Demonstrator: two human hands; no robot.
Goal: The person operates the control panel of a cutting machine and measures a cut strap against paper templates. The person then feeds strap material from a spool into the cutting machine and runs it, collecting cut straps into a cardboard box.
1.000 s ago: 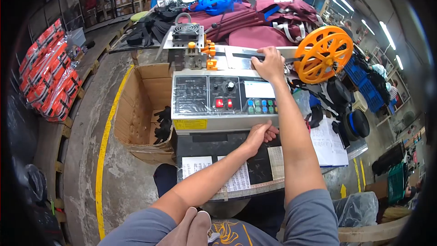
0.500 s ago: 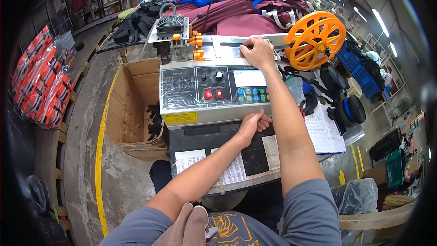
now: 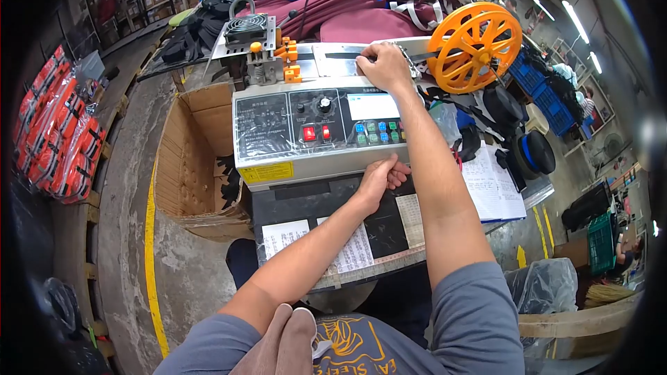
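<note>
A white cutting-type machine with a control panel stands in front of me. At its top, my right hand is closed, thumb and fingers pinched at a black strap that lies along the metal guide plate; the fingertips partly hide the strap. To the right of this hand is an orange reel. My left hand rests by the machine's lower front edge, its fingers loosely curled and apart from the thumb, with nothing seen in it. Orange clamps sit left of the plate.
An open cardboard box with black pieces inside stands left of the machine. Paper sheets and an open notebook lie on the bench. Maroon fabric is piled behind. Orange bags in plastic are stacked far left.
The view has shifted slightly, so the machine appears a little further left and higher. Both hands keep nearly the same places on the machine.
</note>
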